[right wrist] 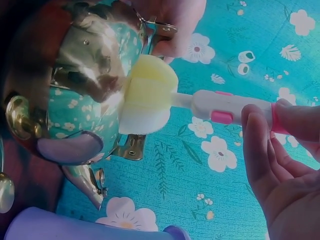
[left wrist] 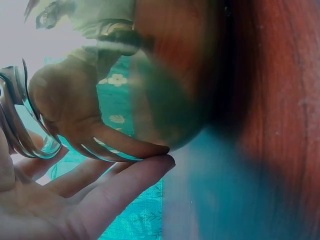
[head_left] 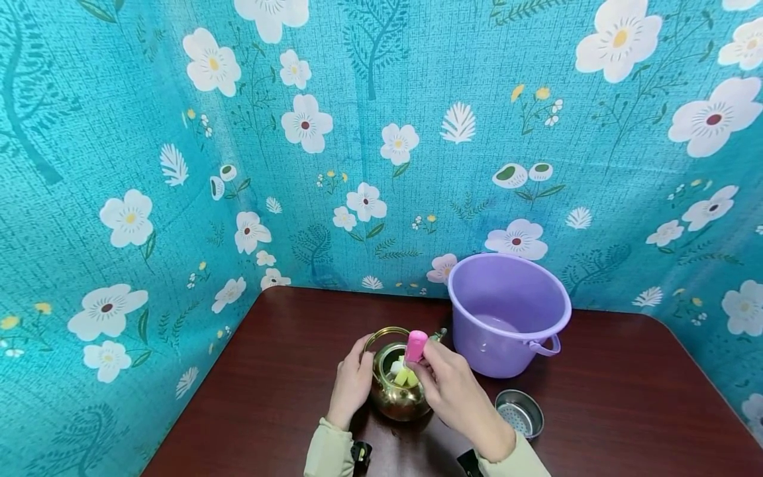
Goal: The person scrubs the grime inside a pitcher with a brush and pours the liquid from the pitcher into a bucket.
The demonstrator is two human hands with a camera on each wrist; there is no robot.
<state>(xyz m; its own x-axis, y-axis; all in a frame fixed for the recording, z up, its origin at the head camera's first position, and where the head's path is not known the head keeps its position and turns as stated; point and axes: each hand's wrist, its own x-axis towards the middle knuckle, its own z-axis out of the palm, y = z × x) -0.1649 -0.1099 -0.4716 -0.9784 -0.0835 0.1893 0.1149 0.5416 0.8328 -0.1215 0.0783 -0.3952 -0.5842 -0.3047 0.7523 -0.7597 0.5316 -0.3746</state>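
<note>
A flowered turquoise cloth backs a wood-grained table. Only the right-wrist view shows the white shaft of the brush; its rounded sponge sits at the mouth of a glossy golden kettle. In the head view, the right hand pinches the brush, the kettle at its nine o'clock, cupped by the left hand.

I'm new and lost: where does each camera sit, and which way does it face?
Head: on the head, facing forward and down towards the round golden metal kettle; left hand, right hand and pale sleeves show.
Left wrist: worn there, facing the kettle's curved side; left fingers show.
Right wrist: worn there, facing the sponge brush with a white-and-pink handle; right hand and part of the left show.
Head and right wrist share the brush and round purple plastic bucket.
</note>
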